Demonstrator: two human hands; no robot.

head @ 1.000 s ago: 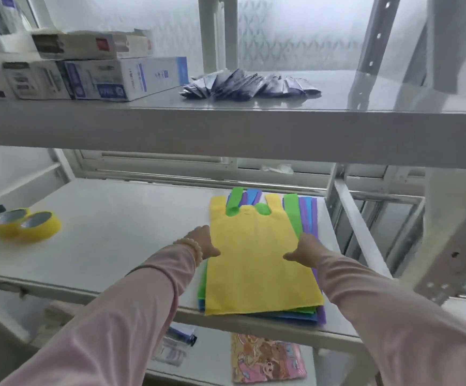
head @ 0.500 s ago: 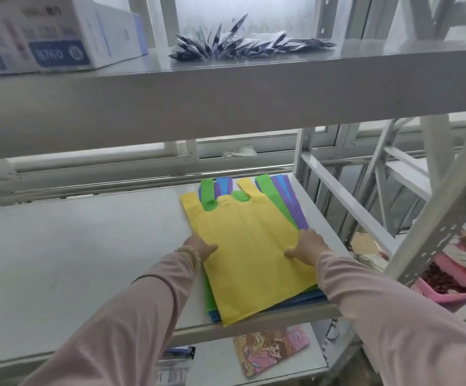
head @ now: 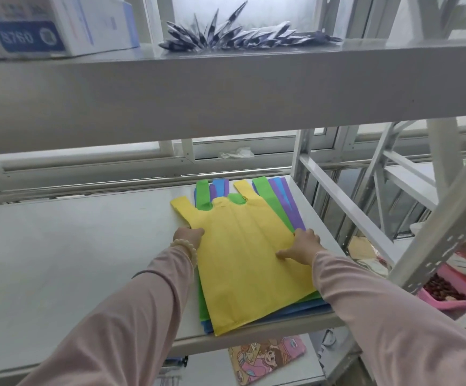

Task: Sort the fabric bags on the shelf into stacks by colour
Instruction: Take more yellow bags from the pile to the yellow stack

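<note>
Yellow bag (head: 243, 260): tops the pile (head: 289, 207), between your hands, handles pointing away from you.
Left hand (head: 188, 236): at its left edge, fingers curled; grip unclear.
Right hand (head: 301, 246): spread flat on its right side.
Next move: the open shelf (head: 73, 246) lies beyond your left hand, so that hand likely leads.

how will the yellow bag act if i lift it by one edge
Probably floppy: the yellow bag is thin fabric lying flat with faint creases, so it should droop. Likely light for its size, being so thin. It may slide easily, since it sits skewed on the green bag below.
</note>
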